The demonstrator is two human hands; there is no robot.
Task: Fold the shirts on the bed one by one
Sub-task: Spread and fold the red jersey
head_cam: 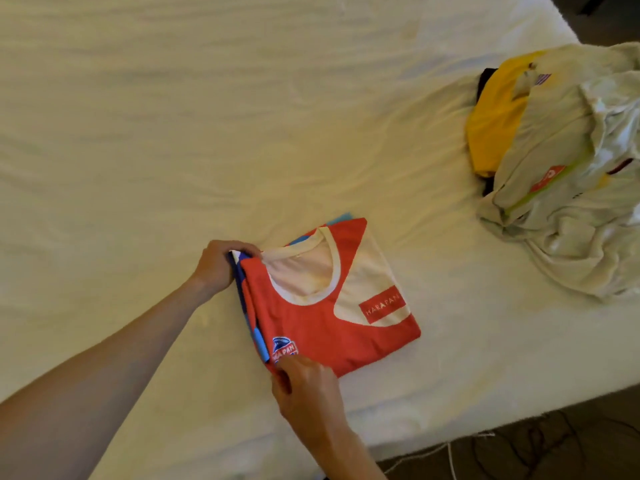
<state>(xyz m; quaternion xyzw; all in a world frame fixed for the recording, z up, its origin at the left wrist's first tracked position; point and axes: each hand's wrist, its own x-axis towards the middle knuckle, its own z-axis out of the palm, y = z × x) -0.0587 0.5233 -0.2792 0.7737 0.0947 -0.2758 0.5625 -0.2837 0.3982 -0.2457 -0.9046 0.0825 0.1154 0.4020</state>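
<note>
A red and white shirt (332,306) lies folded into a compact rectangle on the white bed sheet (173,133), collar up, with blue fabric showing along its left edge. My left hand (216,266) grips the folded bundle at its upper left corner, fingers curled over the edge. My right hand (304,386) pinches the lower left corner near the blue logo. A heap of unfolded shirts (561,161), white ones over a yellow one and something dark, sits at the right of the bed.
The bed's near edge (485,424) runs diagonally at the lower right, with dark floor and a white cable (450,455) beyond it. Wrinkled sheet stretches across the left and far side.
</note>
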